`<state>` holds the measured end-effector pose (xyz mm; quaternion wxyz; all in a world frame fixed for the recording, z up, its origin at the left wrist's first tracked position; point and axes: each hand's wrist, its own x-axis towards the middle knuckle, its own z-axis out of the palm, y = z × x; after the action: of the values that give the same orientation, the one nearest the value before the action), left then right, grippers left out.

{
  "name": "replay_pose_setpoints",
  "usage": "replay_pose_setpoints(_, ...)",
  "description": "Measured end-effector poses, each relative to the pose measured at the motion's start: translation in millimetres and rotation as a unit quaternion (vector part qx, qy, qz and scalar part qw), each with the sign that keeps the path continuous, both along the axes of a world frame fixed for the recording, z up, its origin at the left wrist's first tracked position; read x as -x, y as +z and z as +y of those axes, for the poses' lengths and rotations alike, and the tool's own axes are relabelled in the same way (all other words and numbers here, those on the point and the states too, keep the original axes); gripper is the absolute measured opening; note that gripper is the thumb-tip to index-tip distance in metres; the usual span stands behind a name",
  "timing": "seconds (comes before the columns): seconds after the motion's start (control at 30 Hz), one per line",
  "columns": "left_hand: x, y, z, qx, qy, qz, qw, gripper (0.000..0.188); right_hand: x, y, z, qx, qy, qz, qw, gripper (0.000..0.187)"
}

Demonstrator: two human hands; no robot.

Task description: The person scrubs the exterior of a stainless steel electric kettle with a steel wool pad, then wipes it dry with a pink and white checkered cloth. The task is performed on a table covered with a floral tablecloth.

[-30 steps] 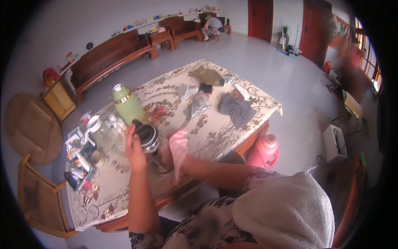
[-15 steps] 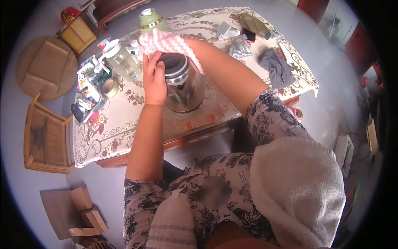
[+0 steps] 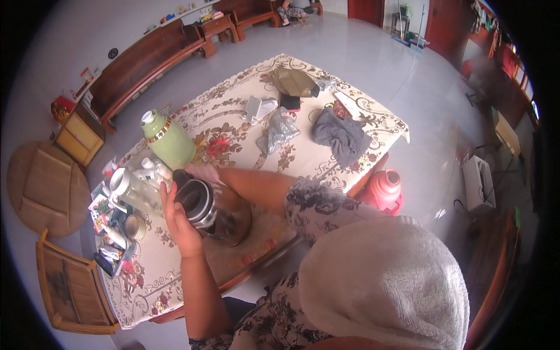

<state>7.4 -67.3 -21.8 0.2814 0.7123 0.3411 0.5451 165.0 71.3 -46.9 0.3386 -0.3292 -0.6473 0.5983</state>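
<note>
A shiny metal kettle-like vessel (image 3: 230, 224) with a dark round top stands at the near edge of the table. My left hand (image 3: 182, 224) lies along its left side, fingers stretched upward and the palm side against the rim. My right forearm reaches round behind the vessel. A pink-and-white cloth (image 3: 205, 172) shows at the far side of the rim, where my right hand holds it; the right fingers are hidden by the cloth and the vessel. Just left of my left hand is a clear jug (image 3: 140, 192) with a white top.
A green thermos flask (image 3: 168, 140) stands beyond the vessel. A tray of small items (image 3: 116, 233) sits at the table's left. Grey cloth (image 3: 341, 137), crinkled plastic (image 3: 279, 131) and an olive bag (image 3: 294, 81) lie farther back. A pink flask (image 3: 382, 189) stands off the table's right edge.
My view has swung up and to the right, showing more of the room. My right arm has drawn lower behind the vessel, and less of the cloth shows. My left fingers point more upward.
</note>
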Motion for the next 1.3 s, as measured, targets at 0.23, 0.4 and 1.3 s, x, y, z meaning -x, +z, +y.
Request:
replay_pose_setpoints(0.23,2,-14,11,0.015,-0.046,-0.068,0.996,0.047,-7,-6,-23,0.006,-0.052,-0.030,0.998,0.016)
replay_pose_setpoints(0.4,1,-16,15,0.017,-0.066,-0.089,0.994,0.047,-20,-3,-91,-0.088,-0.247,-0.171,0.950,0.015)
replay_pose_setpoints(1.3,4,-5,2,0.019,-0.020,-0.067,0.997,0.047,-15,-21,-209,-0.287,-0.514,-0.645,0.488,0.026)
